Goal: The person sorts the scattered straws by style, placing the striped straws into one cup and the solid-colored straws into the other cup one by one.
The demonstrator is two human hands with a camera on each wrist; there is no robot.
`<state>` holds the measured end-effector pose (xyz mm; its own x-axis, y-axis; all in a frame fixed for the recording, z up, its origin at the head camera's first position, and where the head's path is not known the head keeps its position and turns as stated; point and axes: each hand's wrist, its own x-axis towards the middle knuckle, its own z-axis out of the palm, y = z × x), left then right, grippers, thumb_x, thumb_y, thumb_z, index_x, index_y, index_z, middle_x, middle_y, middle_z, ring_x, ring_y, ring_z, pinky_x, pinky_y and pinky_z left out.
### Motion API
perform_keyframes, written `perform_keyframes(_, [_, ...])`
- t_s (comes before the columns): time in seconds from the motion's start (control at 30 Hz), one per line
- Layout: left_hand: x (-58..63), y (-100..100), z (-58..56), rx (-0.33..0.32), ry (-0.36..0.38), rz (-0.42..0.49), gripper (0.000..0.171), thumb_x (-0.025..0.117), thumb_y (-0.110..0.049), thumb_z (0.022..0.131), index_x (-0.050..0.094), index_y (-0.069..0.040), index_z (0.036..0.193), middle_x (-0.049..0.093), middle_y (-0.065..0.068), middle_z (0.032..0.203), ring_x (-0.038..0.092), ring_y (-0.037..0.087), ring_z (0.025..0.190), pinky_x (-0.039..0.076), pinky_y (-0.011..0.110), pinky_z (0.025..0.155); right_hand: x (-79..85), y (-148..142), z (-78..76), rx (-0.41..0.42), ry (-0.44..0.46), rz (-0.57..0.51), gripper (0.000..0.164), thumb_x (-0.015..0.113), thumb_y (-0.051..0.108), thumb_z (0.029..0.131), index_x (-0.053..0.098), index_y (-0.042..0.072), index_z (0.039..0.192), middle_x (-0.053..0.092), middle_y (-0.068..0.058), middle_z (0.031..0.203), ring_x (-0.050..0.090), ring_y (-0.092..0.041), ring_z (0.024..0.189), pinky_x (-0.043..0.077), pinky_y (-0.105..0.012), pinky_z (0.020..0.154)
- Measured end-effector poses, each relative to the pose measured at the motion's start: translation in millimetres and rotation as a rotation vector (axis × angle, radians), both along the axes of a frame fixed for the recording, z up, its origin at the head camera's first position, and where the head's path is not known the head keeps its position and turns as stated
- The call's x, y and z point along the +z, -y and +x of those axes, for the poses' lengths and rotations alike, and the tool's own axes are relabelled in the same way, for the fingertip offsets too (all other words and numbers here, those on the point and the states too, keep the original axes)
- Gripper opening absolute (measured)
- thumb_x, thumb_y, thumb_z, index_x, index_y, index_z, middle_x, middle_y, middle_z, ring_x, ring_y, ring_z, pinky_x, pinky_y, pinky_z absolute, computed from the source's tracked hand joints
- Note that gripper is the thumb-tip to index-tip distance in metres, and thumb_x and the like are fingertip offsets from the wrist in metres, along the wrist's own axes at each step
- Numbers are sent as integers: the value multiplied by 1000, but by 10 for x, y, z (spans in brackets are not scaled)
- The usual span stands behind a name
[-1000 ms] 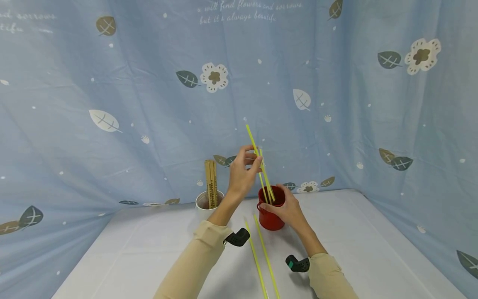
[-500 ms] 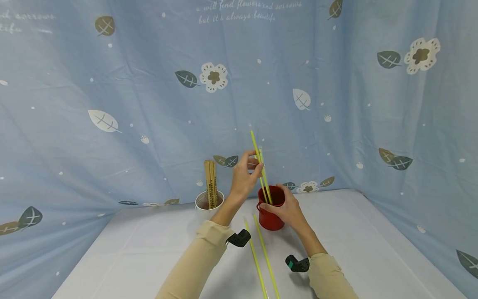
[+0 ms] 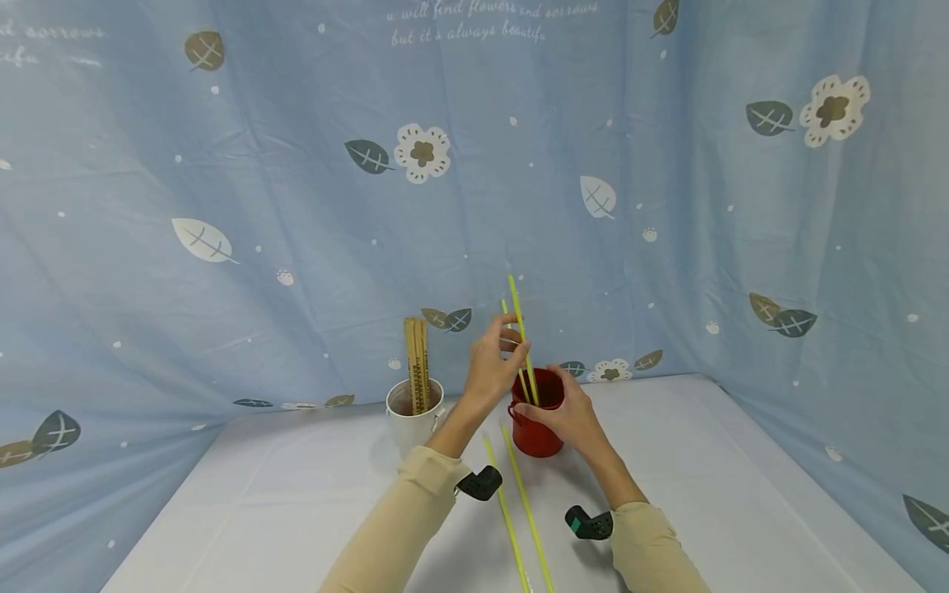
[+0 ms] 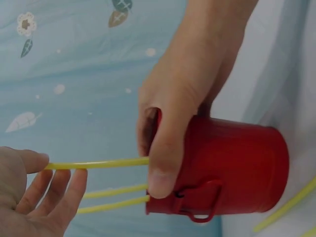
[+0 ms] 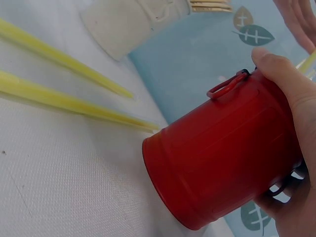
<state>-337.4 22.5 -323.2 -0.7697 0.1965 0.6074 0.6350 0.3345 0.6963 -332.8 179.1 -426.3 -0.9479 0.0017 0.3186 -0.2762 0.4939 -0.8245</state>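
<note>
My left hand (image 3: pixel 491 366) pinches a thin yellow stick (image 3: pixel 513 290) between thumb and fingers. The stick slants down, its lower end inside the red bucket (image 3: pixel 537 438). In the left wrist view two more yellow sticks (image 4: pixel 117 191) run into the bucket's mouth, below the held one (image 4: pixel 103 164). My right hand (image 3: pixel 572 417) grips the bucket's rim, thumb on the near side; the bucket stands upright on the table. Its red wall and wire side handle (image 5: pixel 229 89) show in the right wrist view. The sticks' lower ends are hidden by the bucket.
Two yellow sticks (image 3: pixel 528 511) lie side by side on the white table (image 3: pixel 296 511), in front of the bucket. Left of it stands a white bucket (image 3: pixel 413 428) holding several flat tan sticks (image 3: pixel 418 362) with dark print. A blue patterned curtain (image 3: pixel 311 165) hangs behind.
My left hand has moved down and slightly right, lowering its yellow stick further into the red bucket. My right hand and the bucket have stayed in place.
</note>
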Motion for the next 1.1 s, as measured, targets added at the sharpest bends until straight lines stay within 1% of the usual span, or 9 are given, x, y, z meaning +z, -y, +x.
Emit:
perform_keyframes(0.27, [-125, -34, -23, -1, 28, -27, 39, 65, -7, 93, 54, -9, 130, 67, 14, 100, 71, 27, 88, 57, 22, 64, -10, -20, -9, 7, -17, 0, 96, 81, 51, 76, 33, 13, 149, 52, -10, 138, 53, -30, 125, 52, -52, 96])
perform_keyframes(0.33, [-152, -43, -29, -2, 36, -34, 39, 65, -6, 93, 54, -8, 131, 67, 14, 100, 71, 27, 88, 57, 22, 63, -16, -25, -11, 10, -25, 3, 95, 81, 50, 76, 33, 13, 149, 52, -10, 138, 54, -30, 125, 52, -52, 96])
perform_keyframes(0.43, [-183, -53, -35, 4, 39, -52, 40, 65, -6, 93, 53, -6, 132, 67, 14, 100, 72, 27, 89, 57, 23, 64, -17, -30, -8, 14, -27, 3, 95, 81, 50, 76, 33, 13, 149, 52, -10, 138, 54, -30, 125, 51, -52, 97])
perform_keyframes(0.53, [-207, -60, -38, 11, 44, -77, 40, 64, -7, 94, 53, -7, 132, 68, 14, 101, 72, 28, 90, 57, 24, 64, -8, -31, 2, 20, -18, -3, 96, 81, 52, 76, 33, 14, 150, 52, -10, 139, 54, -29, 125, 51, -52, 97])
perform_keyframes(0.67, [-242, -65, -46, 18, 69, -104, 40, 63, -10, 95, 52, -7, 134, 68, 13, 102, 72, 27, 91, 56, 22, 63, 2, -33, 11, 24, -10, -13, 95, 81, 53, 76, 33, 15, 150, 52, -9, 138, 54, -29, 125, 51, -52, 97])
perform_keyframes(0.8, [-281, -66, -69, 12, 82, -110, 41, 63, -9, 96, 51, -7, 135, 67, 15, 102, 72, 28, 91, 56, 21, 62, 1, -31, 11, 25, -17, -8, 96, 80, 52, 76, 33, 13, 150, 52, -9, 139, 54, -30, 126, 51, -53, 97])
perform_keyframes(0.9, [-298, -62, -89, 1, 77, -113, 41, 62, -8, 96, 51, -7, 135, 66, 16, 103, 71, 29, 90, 56, 21, 61, 0, -29, 6, 23, -18, -5, 97, 80, 52, 76, 33, 13, 151, 51, -9, 140, 54, -30, 126, 51, -53, 97])
perform_keyframes(0.97, [-300, -58, -99, -4, 71, -116, 43, 62, -6, 95, 50, -5, 136, 66, 17, 103, 71, 30, 89, 56, 21, 61, 2, -29, 5, 20, -16, -4, 97, 80, 53, 76, 33, 14, 151, 51, -9, 140, 54, -30, 126, 50, -53, 97])
perform_keyframes(1.1, [-285, -47, -99, 1, 76, -124, 47, 62, -7, 96, 47, -5, 140, 65, 17, 105, 71, 29, 88, 56, 22, 61, 16, -31, 13, 20, -3, -10, 96, 80, 52, 76, 32, 16, 151, 51, -9, 141, 53, -31, 127, 50, -54, 98])
